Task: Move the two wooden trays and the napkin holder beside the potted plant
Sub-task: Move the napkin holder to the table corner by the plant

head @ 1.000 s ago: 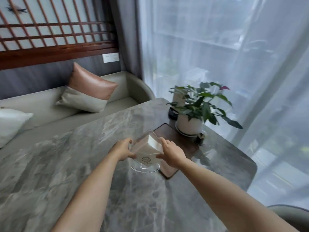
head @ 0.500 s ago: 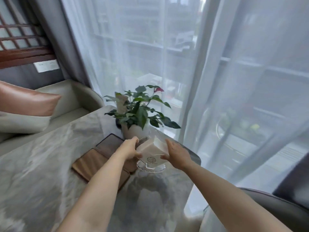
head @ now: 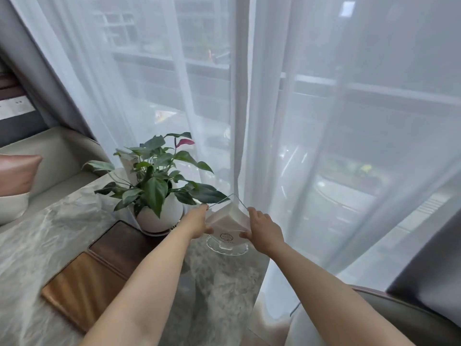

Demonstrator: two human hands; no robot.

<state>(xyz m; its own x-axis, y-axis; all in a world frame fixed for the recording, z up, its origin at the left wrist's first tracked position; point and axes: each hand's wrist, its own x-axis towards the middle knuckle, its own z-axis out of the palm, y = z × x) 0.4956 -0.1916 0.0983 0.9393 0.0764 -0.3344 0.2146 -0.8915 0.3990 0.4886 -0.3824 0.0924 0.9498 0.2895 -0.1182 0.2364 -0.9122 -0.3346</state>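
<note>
You had the napkin holder [head: 228,227], a clear stand with a round foot and a stack of white napkins tilted in it, low over the marble table [head: 50,245] just to the right of the potted plant [head: 159,188], near the table's curved edge by the curtain [head: 249,121]. Whether its foot was touching the marble could not be told. Your left hand [head: 197,222] pressed its fingers against the holder's left face and your right hand [head: 264,229] pressed against the right face, both clamped on it from opposite sides. The two wooden trays [head: 99,268] lay side by side on the table, the darker one touching or nearly touching the plant's saucer, so they looked already placed. To finish this step well, you needed to bring the foot down flat, keep it clear of the drooping leaves and back from the edge, and release both hands only once it sat level, since the tilted napkins made it top-heavy.
</note>
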